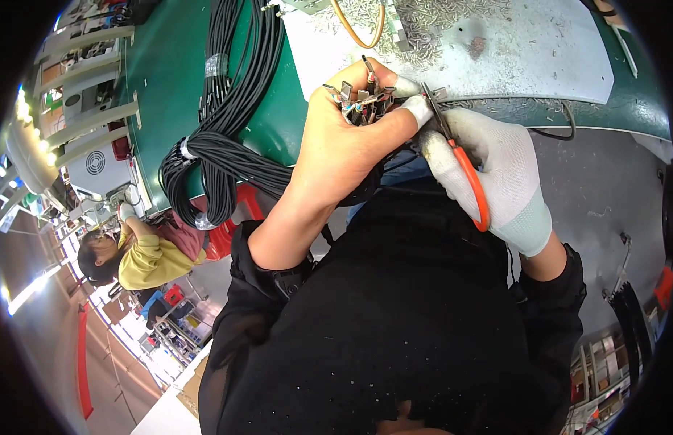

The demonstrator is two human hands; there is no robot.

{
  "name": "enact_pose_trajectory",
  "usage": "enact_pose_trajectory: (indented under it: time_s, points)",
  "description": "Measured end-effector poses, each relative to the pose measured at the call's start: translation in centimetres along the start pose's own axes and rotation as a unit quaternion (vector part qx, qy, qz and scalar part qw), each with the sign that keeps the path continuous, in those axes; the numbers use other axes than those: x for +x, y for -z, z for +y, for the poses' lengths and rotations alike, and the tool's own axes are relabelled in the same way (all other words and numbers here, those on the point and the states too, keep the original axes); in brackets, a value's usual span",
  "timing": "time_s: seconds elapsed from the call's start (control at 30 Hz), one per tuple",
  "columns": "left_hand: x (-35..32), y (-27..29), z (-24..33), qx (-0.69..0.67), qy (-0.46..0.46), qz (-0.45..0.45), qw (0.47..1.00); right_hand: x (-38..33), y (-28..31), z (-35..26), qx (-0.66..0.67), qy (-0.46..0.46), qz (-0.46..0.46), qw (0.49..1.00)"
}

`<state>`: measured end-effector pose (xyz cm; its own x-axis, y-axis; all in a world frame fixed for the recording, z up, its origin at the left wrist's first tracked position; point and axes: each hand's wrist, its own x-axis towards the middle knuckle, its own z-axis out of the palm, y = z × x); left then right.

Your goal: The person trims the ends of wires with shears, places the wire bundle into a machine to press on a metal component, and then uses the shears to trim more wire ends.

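My left hand (333, 148) is closed around a bunch of black cables with metal connector ends (362, 107), which fan out above the fist. Short coloured wires show at some of these ends. White covers sit on the thumb and a fingertip of this hand. My right hand (507, 159), in a white knitted glove, grips orange-handled cutting pliers (473, 181). Their dark jaws point up and left, close to my left thumb tip. A small metal piece (439, 94) shows beside the jaws; whether they touch it I cannot tell.
Coiled black cables (228, 152), bound with clear tape, lie on the green table (159, 80) at left and hang over its edge. Small metal pieces (452, 29) are heaped on a white board (561, 69). Far left, another person (151, 257) in yellow sits near a red stool (220, 239).
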<state>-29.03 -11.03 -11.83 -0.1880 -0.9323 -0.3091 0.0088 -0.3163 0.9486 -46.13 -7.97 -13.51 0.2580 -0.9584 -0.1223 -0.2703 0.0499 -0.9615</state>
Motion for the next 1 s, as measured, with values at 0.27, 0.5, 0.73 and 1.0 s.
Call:
enact_pose_trajectory:
  time_s: [0.27,0.5,0.73,1.0]
  points:
    - [1.2,2.6,-0.7,-0.081,0.098,-0.054,0.99,0.5,0.6,0.9,-0.019,0.028,0.038,0.999]
    - [6.3,5.0,0.0,-0.177,0.07,-0.043,0.981,6.0,3.2,-0.5,0.054,-0.045,0.022,0.997]
    - [8.6,5.6,0.4,-0.065,0.043,-0.113,0.991,10.8,4.4,-1.7,0.107,-0.066,-0.054,0.991]
    - [8.9,5.1,1.5,0.063,0.015,-0.073,0.995,11.4,4.5,-1.5,0.118,-0.082,-0.097,0.985]
